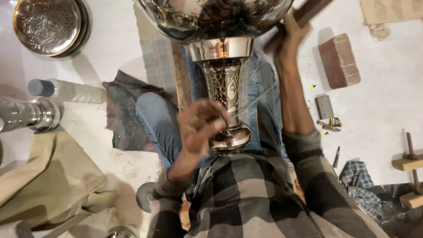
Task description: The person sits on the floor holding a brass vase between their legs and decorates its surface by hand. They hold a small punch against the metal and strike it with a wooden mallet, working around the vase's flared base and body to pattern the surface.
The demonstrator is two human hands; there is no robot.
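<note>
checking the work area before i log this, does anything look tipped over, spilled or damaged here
Nothing looks damaged or spilled. The clear bottle lies on its side on the floor, and small tools are scattered near the brick. The left hand is at the engraved metal vase; the right hand grips a wooden handle.
</note>
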